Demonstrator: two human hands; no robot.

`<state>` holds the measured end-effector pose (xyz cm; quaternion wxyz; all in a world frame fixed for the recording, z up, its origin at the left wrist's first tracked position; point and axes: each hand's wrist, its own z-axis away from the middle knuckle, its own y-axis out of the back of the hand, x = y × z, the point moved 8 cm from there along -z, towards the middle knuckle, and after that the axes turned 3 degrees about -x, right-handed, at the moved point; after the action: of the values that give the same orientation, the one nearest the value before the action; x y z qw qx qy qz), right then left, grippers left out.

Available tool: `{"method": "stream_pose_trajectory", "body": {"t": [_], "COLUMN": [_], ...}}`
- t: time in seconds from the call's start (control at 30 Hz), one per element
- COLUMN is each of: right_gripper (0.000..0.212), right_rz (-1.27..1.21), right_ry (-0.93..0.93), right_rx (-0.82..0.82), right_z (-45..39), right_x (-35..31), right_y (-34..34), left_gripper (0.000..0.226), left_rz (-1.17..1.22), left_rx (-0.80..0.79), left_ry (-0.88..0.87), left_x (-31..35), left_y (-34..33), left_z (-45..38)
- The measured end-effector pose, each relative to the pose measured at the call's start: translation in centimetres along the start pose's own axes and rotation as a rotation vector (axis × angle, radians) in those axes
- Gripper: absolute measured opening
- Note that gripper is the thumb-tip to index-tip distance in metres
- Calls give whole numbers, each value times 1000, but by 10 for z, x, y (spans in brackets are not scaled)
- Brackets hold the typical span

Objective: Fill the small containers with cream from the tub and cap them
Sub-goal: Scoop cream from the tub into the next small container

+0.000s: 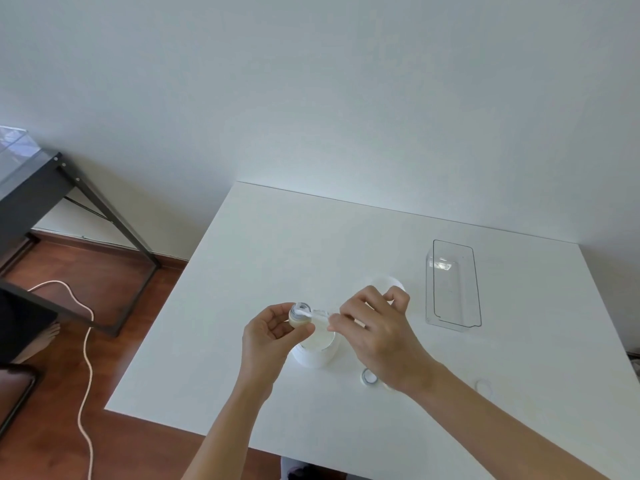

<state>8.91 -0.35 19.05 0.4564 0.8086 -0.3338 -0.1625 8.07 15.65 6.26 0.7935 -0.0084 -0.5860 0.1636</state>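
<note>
While the head camera looked down on the white table (263,237), the left hand (273,336) gripped a small container (298,317), its fingers and thumb curled round the little jar's body and holding it tilted just above the open tub (316,348). That tub, white and holding pale cream, stood on the table between the two hands. The right hand (375,336) pinched a small clear spatula (318,315) between thumb and fingertips, its white-smeared end resting at the container's mouth. Behind the right hand lay a white lid (388,284), partly hidden. A small ring-shaped cap (369,376) sat on the table just beside the right wrist, and another faint ring (483,386) lay farther right. A clear plastic box (453,284) stood well apart toward the table's far right. No brand, label or writing could be read on any of these things.
</note>
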Motion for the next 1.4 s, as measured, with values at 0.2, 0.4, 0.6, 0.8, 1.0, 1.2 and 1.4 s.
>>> {"method": "stream_pose_trajectory", "body": {"t": [0.2, 0.4, 0.6, 0.8, 1.0, 1.2, 1.4], "right_gripper": [30, 14, 14, 24, 24, 27, 30], "right_rz": [12, -198, -200, 120, 182, -173, -442], "right_ry": [7, -365, -473, -182, -126, -531, -982], "right_rx": [8, 78, -211, -532, -700, -897, -848], "right_z": [7, 5, 6, -6, -10, 17, 43], "right_x": [6, 41, 49, 17, 5, 24, 56], "right_y": [5, 10, -33, -78, -98, -128, -122], "left_gripper": [36, 37, 37, 37, 37, 38, 38], "left_rz": [-9, -6, -8, -1, -4, -6, 2], "left_rx": [5, 24, 32, 25, 19, 25, 47], "left_ry": [3, -2, -11, -14, -29, -31, -28], "left_x": [-1, -2, -3, -5, -3, -4, -4], "left_y": [0, 6, 10, 10, 11, 14, 18], "left_z": [0, -1, 0, 1, 1, 1, -1]}}
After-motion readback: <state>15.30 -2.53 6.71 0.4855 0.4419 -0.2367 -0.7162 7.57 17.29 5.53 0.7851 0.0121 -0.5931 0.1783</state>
